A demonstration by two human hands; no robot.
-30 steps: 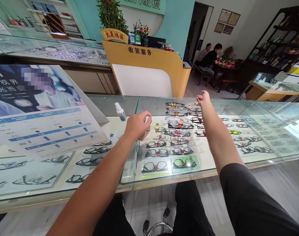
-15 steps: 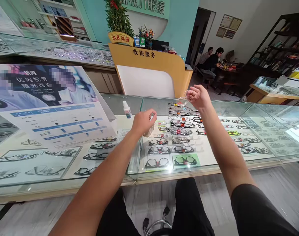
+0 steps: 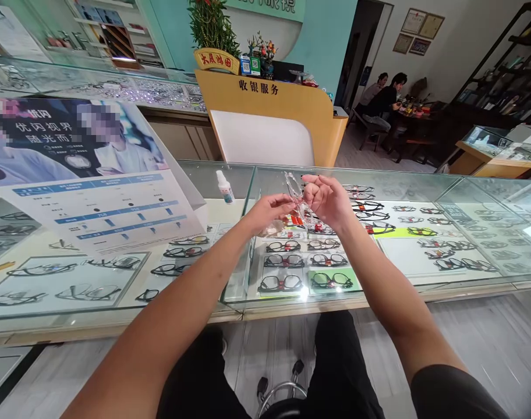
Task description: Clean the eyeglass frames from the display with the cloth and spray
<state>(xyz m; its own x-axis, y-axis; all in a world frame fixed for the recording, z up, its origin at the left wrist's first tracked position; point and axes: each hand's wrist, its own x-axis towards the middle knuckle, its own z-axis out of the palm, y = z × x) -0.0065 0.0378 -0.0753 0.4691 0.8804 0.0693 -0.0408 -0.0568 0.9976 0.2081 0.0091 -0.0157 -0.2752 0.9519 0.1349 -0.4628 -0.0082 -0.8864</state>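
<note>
A pair of clear-framed glasses (image 3: pixel 294 187) is held up over the glass counter, between my hands. My right hand (image 3: pixel 329 201) grips it from the right, fingers curled. From the left, my left hand (image 3: pixel 269 213) meets it with thumb and fingers pinched at its lower part; the exact grip is partly hidden. Beneath the counter's glass top lie rows of eyeglasses (image 3: pixel 283 261), some with red tags. One dark pair (image 3: pixel 332 280) rests on a green card. A white spray bottle (image 3: pixel 225 187) stands upright to the left of my left hand.
A large printed board (image 3: pixel 130 209) leans on the counter at left. The glass display counter (image 3: pixel 230 311) runs across in front of my knees. Behind it stands a yellow cashier desk (image 3: pixel 265 99) with plants. Two people (image 3: pixel 385 96) sit at a table at back right.
My right hand has come left and slightly down with the clear glasses. My left hand has shifted a little right to meet them. The view has turned slightly.
</note>
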